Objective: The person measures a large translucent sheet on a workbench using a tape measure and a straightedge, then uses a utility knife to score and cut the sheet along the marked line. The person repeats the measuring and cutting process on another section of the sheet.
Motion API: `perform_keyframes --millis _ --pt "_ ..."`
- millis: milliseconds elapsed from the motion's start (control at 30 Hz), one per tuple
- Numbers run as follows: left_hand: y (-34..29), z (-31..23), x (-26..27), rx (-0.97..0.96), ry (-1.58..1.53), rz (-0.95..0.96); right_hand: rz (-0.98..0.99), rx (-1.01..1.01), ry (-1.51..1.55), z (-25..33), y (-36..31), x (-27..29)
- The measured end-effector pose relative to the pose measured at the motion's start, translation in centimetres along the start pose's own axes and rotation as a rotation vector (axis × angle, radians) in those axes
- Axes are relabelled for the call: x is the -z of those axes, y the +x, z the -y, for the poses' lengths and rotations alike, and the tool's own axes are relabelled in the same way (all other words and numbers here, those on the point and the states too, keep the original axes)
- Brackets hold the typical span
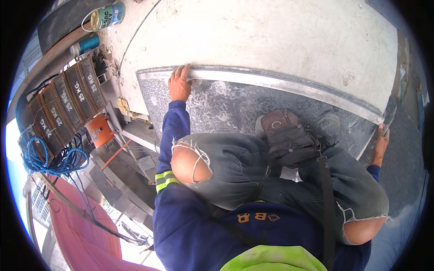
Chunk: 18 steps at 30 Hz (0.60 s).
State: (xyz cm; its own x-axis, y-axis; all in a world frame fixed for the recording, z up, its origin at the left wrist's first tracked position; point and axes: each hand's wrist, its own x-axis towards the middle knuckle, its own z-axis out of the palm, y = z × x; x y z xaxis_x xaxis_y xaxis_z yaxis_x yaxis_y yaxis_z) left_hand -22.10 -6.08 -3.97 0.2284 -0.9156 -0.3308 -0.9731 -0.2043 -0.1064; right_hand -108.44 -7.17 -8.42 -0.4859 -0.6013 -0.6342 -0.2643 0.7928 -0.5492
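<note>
A long, pale metal straightedge [271,82] lies along the far edge of a dark grey, scuffed board [217,99]. My left hand [180,84] is closed over the straightedge near its left end, fingers reaching across it. At the far right, my right hand [380,143] has its fingers curled at the other end of the straightedge, by the board's corner; part of that grip is hidden. I squat over the board with my knees bent. Between them hangs a dark bag [289,135] on a black strap, covering some of the board.
Pale concrete floor [271,36] stretches beyond the board. On the left stand several block weights [65,99], with blue rope [56,158] and an orange piece [98,130] beside them. A tin pail [108,17] and a blue bottle [86,45] are farther back. Another dark sheet [404,158] lies right.
</note>
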Motion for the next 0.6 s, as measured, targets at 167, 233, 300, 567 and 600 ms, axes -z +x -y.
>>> perform_keyframes --millis 167,233,300,567,600 --pt "0.2 0.1 -0.5 -0.135 0.025 0.001 0.048 0.003 0.016 -1.1 1.4 0.4" --pt "-0.8 0.6 -0.1 -0.102 -0.009 -0.014 0.024 0.012 0.001 -0.2 0.7 -0.7" --pt "0.0 0.1 -0.4 -0.108 -0.023 -0.017 0.032 0.034 0.051 -2.0 1.8 0.8" --pt "-0.1 -0.6 -0.1 -0.065 -0.011 0.017 0.052 0.014 0.003 -3.0 3.2 1.5" --pt "-0.2 -0.6 0.0 -0.059 -0.004 0.021 0.054 0.025 -0.019 -3.0 3.2 1.5"
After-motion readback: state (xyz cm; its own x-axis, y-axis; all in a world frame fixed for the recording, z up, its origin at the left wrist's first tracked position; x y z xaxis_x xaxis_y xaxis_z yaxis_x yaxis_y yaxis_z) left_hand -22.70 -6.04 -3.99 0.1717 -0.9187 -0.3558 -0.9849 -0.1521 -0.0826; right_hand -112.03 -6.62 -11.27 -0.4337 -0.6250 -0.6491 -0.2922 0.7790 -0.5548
